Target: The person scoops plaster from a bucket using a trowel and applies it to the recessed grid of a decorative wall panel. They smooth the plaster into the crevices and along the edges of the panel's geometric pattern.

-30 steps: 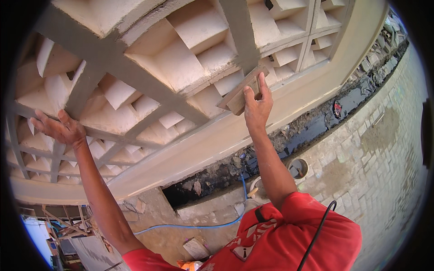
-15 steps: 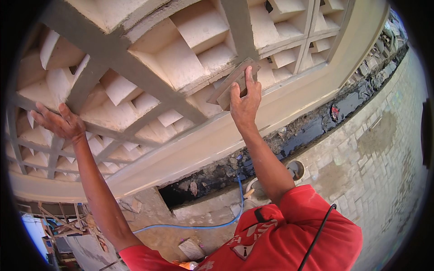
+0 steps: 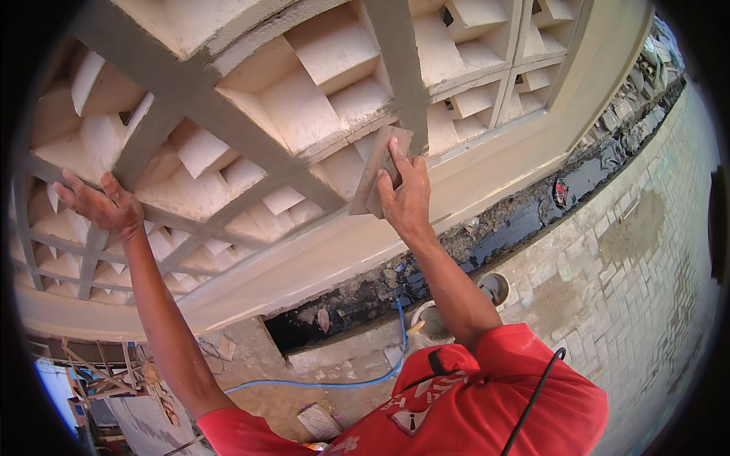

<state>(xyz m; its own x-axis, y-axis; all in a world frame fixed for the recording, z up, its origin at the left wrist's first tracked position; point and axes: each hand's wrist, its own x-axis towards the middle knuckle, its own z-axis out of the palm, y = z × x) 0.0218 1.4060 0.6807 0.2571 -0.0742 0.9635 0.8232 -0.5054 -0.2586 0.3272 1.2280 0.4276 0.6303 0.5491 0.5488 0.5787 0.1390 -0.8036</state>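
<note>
A white breeze-block lattice wall (image 3: 319, 57) with grey mortar bands (image 3: 407, 83) fills the upper view. My left hand (image 3: 103, 199) rests with spread fingers on a grey band at the left, holding nothing. My right hand (image 3: 405, 199) grips a flat, rectangular plastering float (image 3: 368, 178), its index finger stretched along the back. The float lies against the lattice near its lower edge, just above a plain cream ledge (image 3: 487, 171); the surface under it is hidden.
A narrow drain (image 3: 312, 319) with dark sludge runs below the wall. A round bucket (image 3: 494, 289), blue hose (image 3: 319, 384) and pale paving (image 3: 616, 319) are beside it. Rubble (image 3: 639, 76) lies far right; scrap timber (image 3: 106, 368) stands lower left.
My right hand and float have moved leftward, then down over the last half second, and the float now tilts more steeply. My left hand stays in about the same place.
</note>
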